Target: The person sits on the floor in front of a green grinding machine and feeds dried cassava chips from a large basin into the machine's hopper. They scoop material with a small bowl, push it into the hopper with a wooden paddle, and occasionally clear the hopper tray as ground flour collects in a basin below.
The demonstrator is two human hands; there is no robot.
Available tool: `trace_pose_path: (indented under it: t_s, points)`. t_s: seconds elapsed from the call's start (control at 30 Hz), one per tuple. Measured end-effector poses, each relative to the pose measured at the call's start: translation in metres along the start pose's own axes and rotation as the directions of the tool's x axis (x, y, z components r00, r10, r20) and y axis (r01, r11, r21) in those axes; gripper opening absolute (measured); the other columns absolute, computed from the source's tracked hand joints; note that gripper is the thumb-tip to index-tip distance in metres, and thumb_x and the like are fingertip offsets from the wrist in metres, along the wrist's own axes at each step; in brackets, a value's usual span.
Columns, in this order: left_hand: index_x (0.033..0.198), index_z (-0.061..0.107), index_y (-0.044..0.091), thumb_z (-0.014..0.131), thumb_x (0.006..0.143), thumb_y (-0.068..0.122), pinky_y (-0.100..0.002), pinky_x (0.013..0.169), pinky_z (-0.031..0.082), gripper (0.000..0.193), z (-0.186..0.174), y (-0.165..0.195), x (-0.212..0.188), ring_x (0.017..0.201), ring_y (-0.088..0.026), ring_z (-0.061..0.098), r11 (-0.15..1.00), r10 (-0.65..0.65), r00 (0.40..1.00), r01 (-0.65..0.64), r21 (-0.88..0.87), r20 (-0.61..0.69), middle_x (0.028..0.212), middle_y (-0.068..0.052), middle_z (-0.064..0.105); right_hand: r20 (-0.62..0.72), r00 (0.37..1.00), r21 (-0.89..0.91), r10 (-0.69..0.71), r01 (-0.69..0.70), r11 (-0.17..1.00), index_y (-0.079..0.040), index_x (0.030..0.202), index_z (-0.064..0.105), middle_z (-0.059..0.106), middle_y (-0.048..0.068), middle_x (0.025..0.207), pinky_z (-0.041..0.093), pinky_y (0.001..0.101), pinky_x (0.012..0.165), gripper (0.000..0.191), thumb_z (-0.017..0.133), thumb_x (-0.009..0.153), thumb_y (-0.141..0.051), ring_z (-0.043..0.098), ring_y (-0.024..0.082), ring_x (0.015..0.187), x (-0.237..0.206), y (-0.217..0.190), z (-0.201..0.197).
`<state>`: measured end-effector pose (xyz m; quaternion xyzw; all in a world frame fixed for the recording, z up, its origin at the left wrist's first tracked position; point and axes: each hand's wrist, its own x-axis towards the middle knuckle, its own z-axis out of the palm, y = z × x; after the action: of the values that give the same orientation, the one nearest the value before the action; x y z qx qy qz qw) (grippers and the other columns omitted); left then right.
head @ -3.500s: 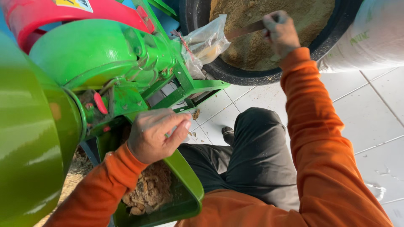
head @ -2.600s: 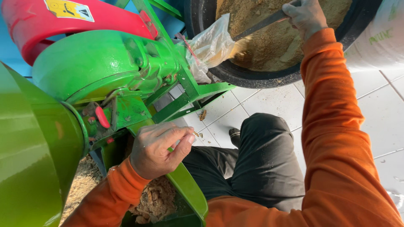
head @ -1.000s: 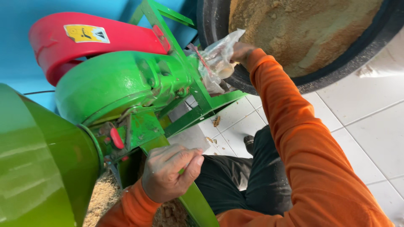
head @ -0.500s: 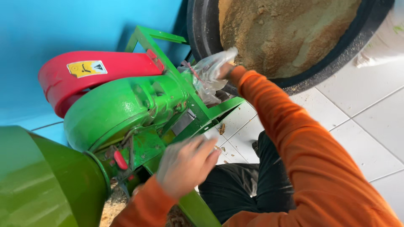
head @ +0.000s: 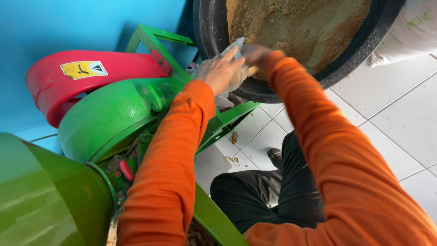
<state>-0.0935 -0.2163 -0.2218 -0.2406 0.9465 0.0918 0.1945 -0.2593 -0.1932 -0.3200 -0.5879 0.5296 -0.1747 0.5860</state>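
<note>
Blue wall behind; one green machine (head: 109, 118), one black tub (head: 364, 50) — my left hand (head: 218, 70) and right hand (head: 255, 54), fingers curled, pinch one clear bag (head: 234, 48).

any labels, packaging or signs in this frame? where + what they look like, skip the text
Rectangular warning sticker: on top of the red curved machine cover, yellow panel beside a white one.
Clear crumpled plastic bag: at the black tub's rim, held between the left hand and right hand.
White woven sack: top right corner on the tiled floor, with faint green print.
No screens.
</note>
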Motion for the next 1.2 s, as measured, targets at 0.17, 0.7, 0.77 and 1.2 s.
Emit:
trace_pose_path:
  t_s: [0.17, 0.7, 0.77, 1.2]
  points:
    - [0.147, 0.05, 0.015, 0.059, 0.085, -0.001, -0.047, 0.099, 0.051, 0.065, 0.015, -0.012, 0.006, 0.131, -0.033, 0.058, 0.998, -0.01, 0.999, 0.013, -0.069, 0.037, 0.162, -0.006, 0.039, 0.082, 0.992, -0.053, -0.099, 0.104, 0.993, -0.011, 0.122, 0.074, 0.077, 0.006, 0.111, 0.053, 0.0381, 0.094, 0.031, 0.066, 0.097, -0.027, 0.07, 0.022, 0.101, 0.035, -0.012, 0.058]
    - [0.133, 0.06, 0.022, 0.048, 0.1, 0.008, -0.051, 0.092, 0.054, 0.038, 0.029, -0.009, 0.007, 0.114, -0.04, 0.065, 0.986, -0.133, 0.979, 0.146, -0.075, 0.156, 0.139, -0.021, 0.051, -0.25, 0.965, 0.24, -0.081, 0.143, 0.96, -0.012, 0.119, 0.077, 0.078, 0.005, 0.109, 0.055, 0.0357, 0.1, 0.026, 0.068, 0.1, -0.027, 0.074, 0.019, 0.102, -0.064, 0.031, -0.055]
    - [0.125, 0.064, 0.018, 0.051, 0.1, 0.01, -0.051, 0.089, 0.055, 0.03, 0.023, -0.007, 0.009, 0.109, -0.039, 0.068, 0.993, -0.103, 0.984, 0.11, -0.039, 0.144, 0.128, -0.02, 0.057, -0.16, 0.987, 0.132, -0.032, 0.053, 0.99, -0.01, 0.121, 0.075, 0.078, 0.007, 0.109, 0.054, 0.0378, 0.099, 0.034, 0.069, 0.096, -0.031, 0.073, 0.022, 0.1, -0.041, 0.024, -0.034]
    - [0.1, 0.073, -0.001, 0.063, 0.086, -0.001, -0.047, 0.077, 0.059, 0.017, 0.046, -0.014, 0.019, 0.089, -0.039, 0.073, 0.992, -0.103, 0.989, 0.11, 0.06, -0.11, 0.108, -0.023, 0.068, -0.213, 0.952, 0.11, 0.218, -0.199, 0.974, -0.017, 0.126, 0.075, 0.076, 0.004, 0.111, 0.053, 0.0412, 0.092, 0.029, 0.065, 0.1, -0.026, 0.067, 0.022, 0.098, -0.045, 0.053, -0.032]
